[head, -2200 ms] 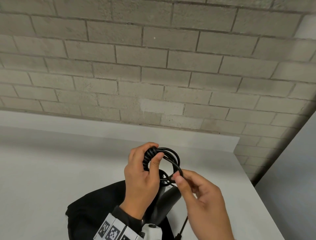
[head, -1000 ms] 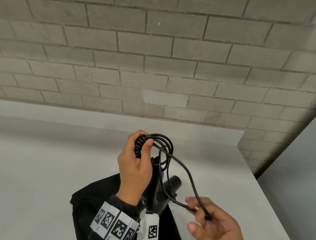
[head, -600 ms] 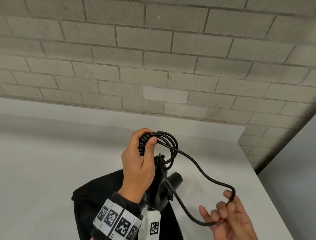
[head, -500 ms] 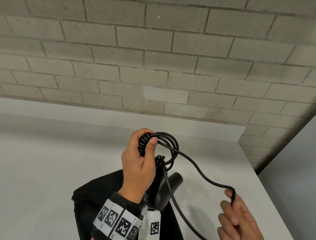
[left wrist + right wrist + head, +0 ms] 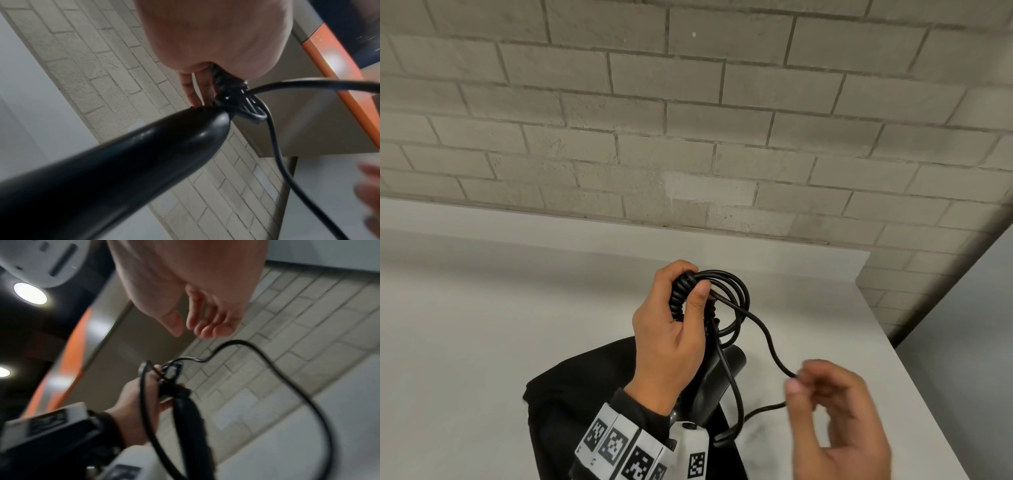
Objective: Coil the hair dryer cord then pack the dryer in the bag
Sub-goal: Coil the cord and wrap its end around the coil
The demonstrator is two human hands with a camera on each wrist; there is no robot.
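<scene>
My left hand (image 5: pixel 690 291) is raised over the table and grips the coiled part of the black cord (image 5: pixel 738 301), with the thumb pressed over the loops. The black hair dryer (image 5: pixel 717 380) hangs under that hand, above the black bag (image 5: pixel 571 404); its body fills the left wrist view (image 5: pixel 123 162). A free stretch of cord (image 5: pixel 287 378) sags from the coil to the right and bends close by my right hand (image 5: pixel 804 380). That hand is blurred. In the right wrist view its thumb and fingers (image 5: pixel 205 327) are relaxed and apart, with the cord just beneath them.
The white table (image 5: pixel 482 342) runs back to a grey brick wall (image 5: pixel 688 120). Its right edge (image 5: pixel 928 394) falls away close to my right hand. The bag lies flat on the table near the front edge.
My right hand has moved left toward the coil, and the cord's bend came with it, so the slack loop is shorter. The left hand still holds the coil in place.
</scene>
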